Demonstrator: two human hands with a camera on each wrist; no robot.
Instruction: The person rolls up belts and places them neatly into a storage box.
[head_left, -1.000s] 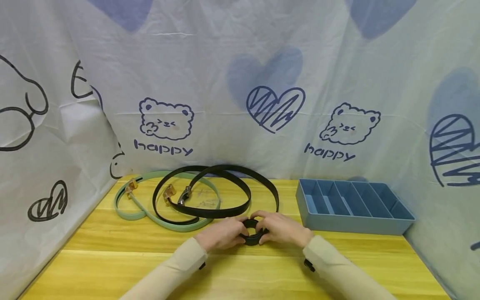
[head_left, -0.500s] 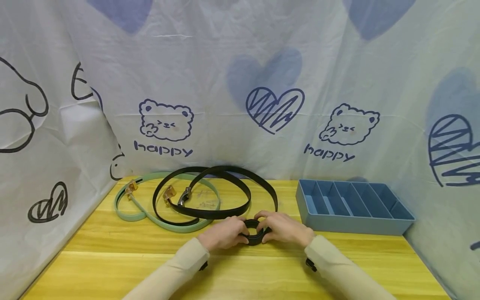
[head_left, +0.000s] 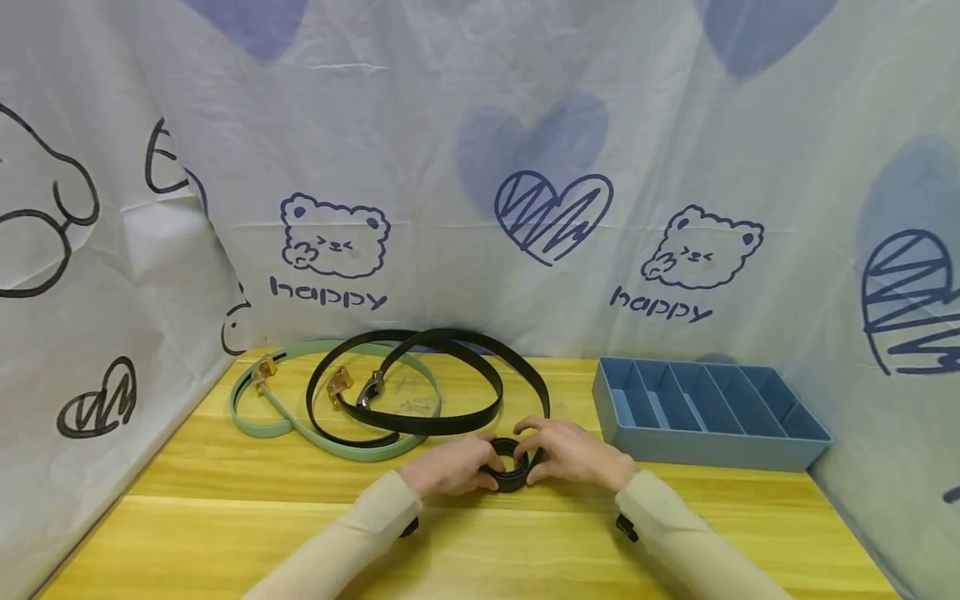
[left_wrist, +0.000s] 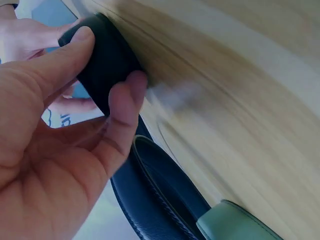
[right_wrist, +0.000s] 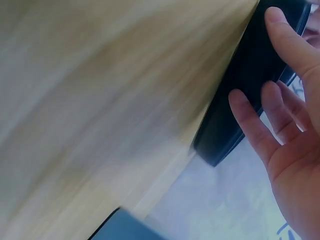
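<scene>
A black belt is partly wound into a small coil standing on edge on the table. Its unwound strap runs back from the right hand in a wide arc to a silver buckle. My left hand pinches the coil's left side; in the left wrist view its thumb and fingertips press the dark band. On the right side, my right hand holds the coil with curled fingers and thumb. Its fingertips lie against the black strap in the right wrist view.
Behind the left hand lie a second black belt with a gold buckle and a green belt, overlapping each other. A blue-grey box with several compartments stands at the right. A printed cloth hangs behind the table.
The right hand has shifted slightly to the right, and the coil sits a little further right. The arc of loose strap has drawn in slightly. Both hands keep their hold.
</scene>
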